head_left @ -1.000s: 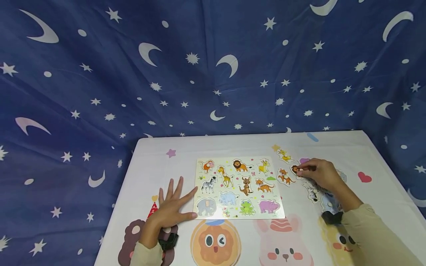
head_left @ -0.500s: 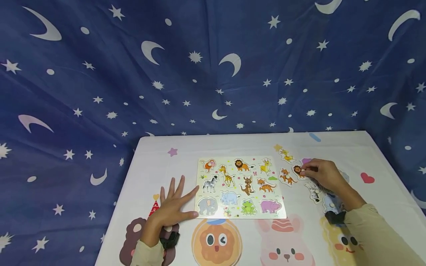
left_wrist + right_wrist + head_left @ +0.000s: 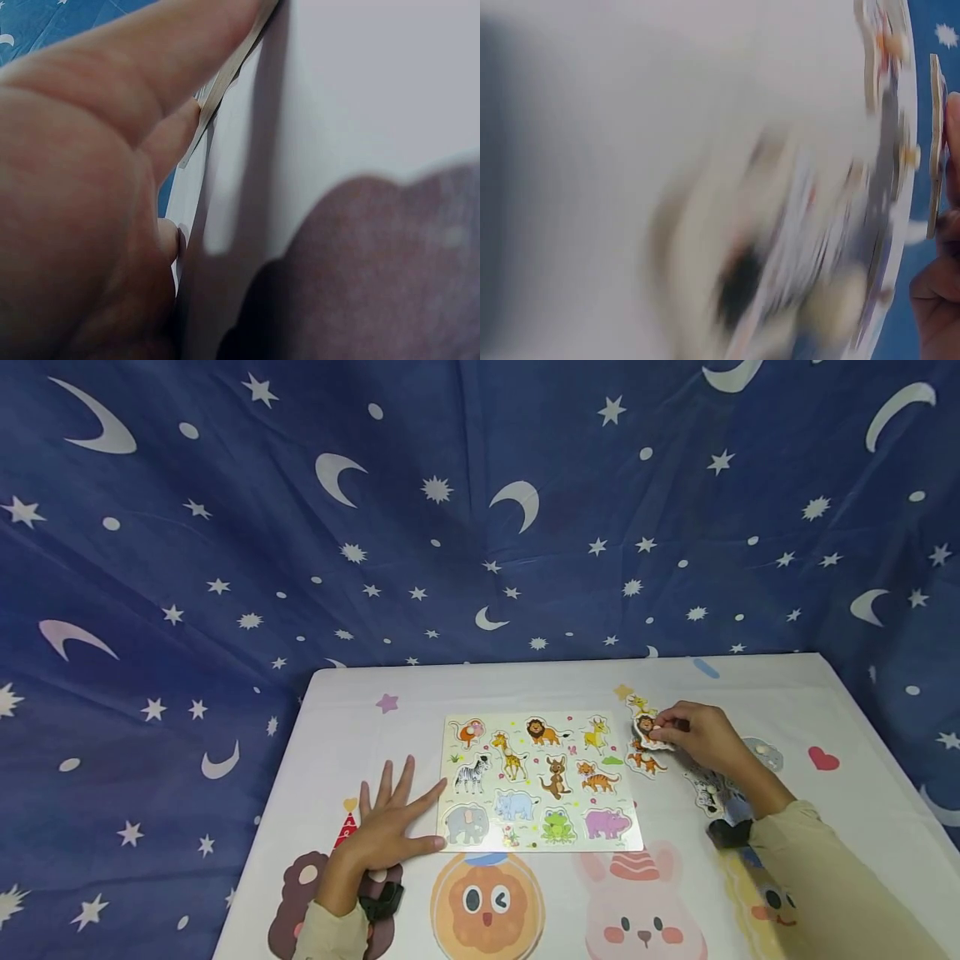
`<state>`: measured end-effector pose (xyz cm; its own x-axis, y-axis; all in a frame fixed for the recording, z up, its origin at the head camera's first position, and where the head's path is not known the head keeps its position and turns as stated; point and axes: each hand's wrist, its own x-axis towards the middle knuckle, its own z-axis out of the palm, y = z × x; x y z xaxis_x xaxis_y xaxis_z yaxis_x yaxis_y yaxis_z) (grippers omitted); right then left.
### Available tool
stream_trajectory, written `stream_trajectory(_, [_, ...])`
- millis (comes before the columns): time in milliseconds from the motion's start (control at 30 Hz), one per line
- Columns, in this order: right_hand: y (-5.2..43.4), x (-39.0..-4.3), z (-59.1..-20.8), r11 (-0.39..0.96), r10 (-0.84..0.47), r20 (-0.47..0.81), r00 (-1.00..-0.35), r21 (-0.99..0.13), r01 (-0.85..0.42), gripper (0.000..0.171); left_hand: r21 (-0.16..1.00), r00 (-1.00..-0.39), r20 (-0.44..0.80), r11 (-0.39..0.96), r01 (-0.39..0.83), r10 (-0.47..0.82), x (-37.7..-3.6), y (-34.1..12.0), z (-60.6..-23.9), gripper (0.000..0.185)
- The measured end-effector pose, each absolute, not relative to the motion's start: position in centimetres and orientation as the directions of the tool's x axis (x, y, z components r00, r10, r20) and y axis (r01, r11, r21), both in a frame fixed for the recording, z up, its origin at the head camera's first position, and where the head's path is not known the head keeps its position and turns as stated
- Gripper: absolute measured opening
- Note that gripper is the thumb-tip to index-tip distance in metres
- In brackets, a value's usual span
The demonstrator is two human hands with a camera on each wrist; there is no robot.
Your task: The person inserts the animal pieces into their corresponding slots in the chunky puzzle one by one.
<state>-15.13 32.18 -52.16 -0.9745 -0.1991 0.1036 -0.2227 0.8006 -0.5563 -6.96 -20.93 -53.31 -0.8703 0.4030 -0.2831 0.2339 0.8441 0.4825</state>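
You are lifting a lion piece [image 3: 647, 727] in your right hand [image 3: 701, 737], its grip pinching the piece just right of the puzzle board [image 3: 537, 781]. Your left hand [image 3: 390, 831] is lying flat, fingers spread, touching the board's left edge on the tabletop [image 3: 750, 689]. Next, I judge, you'll be carrying it over the board's lion recess.

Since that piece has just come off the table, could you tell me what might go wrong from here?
1. The right hand pinches the lion piece only near its edge, so it might slip and drop among the loose pieces below.
2. The left hand merely touches the puzzle board at its corner, so pressing a piece in may shift the board.
3. The right wrist view is blurred, suggesting fast motion; the sleeve could brush the zebra piece.
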Motion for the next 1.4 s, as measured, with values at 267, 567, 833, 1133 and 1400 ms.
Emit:
stream_trajectory(267, [26.9,-17.7,-52.0,0.745,-0.272,0.088,-0.958,-0.612,-0.267,0.017,0.494,-0.877,-0.257,0.835,0.242,0.407,-6.9,-20.9,-53.6,0.087])
stream_trajectory(567, [20.8,-19.7,-52.3,0.668,-0.368,0.084,-0.926,-0.669,-0.326,0.012,0.500,-0.885,-0.220,0.826,0.259,0.411,-6.8,-20.9,-53.9,0.087])
stream_trajectory(833, [17.7,-19.9,-52.9,0.686,-0.369,0.016,-0.929,-0.670,-0.284,0.014,0.506,-0.883,-0.225,0.824,0.256,0.412,-6.8,-20.8,-53.9,0.087])
stream_trajectory(1133, [16.9,-20.1,-53.6,0.749,-0.351,-0.032,-0.936,-0.609,-0.260,0.016,0.495,-0.883,-0.240,0.833,0.246,0.403,-6.7,-20.8,-53.9,0.088])
stream_trajectory(1400, [16.3,-20.1,-53.2,0.780,-0.340,-0.050,-0.939,-0.572,-0.252,0.017,0.493,-0.882,-0.244,0.835,0.246,0.403,-6.8,-20.9,-53.7,0.088])
